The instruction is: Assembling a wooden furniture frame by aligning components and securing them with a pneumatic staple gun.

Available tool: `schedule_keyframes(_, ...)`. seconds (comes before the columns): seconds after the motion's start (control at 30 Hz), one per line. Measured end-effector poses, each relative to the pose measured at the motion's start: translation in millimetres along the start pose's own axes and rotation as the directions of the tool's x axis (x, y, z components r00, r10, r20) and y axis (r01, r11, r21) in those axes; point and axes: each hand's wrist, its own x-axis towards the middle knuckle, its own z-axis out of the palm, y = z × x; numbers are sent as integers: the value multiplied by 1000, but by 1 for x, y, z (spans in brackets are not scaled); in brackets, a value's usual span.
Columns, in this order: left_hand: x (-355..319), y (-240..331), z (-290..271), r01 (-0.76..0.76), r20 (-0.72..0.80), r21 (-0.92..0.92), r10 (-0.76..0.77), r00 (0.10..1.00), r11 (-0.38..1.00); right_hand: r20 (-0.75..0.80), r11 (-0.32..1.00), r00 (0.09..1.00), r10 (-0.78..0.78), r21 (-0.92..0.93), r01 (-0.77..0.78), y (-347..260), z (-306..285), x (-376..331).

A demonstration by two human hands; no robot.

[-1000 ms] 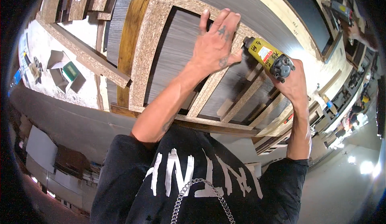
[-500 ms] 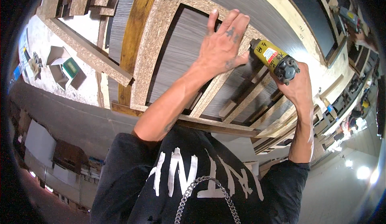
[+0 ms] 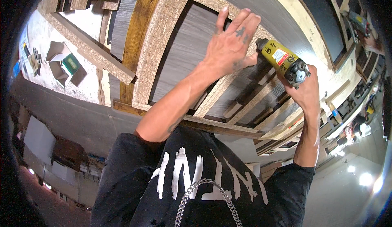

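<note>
Left hand spreads over chipboard frame — right hand grips yellow tool, fingertips hidden.

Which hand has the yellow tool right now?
The right hand has the yellow tool; the left hand holds no tool and lies open over the wooden frame.

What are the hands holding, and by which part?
The right hand holds the yellow nail gun near its dark capped end; the exact grip is hidden beneath. The left hand lies over the particleboard frame; whether it grips cannot be told.
</note>
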Motion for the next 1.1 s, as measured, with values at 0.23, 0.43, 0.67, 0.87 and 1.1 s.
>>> schedule_keyframes(0.23,1,0,1,12,9,2,-12,1000,1000,38,994,995,88,58,-90,-11,-6,3)
schedule_keyframes(0.43,0,-2,1,8,19,34,-8,1000,999,14,1000,1000,-22,-21,22,-6,-3,4)
schedule_keyframes(0.67,0,1,0,36,28,5,-36,999,999,3,994,1000,29,-107,-29,-8,-4,3)
schedule_keyframes(0.87,1,-1,-2,9,15,-15,-9,1000,1000,-18,988,999,-48,-148,45,0,-3,7)
schedule_keyframes(1.1,-2,-4,-5,-50,22,56,49,999,997,-5,998,999,54,26,-54,-18,3,3)
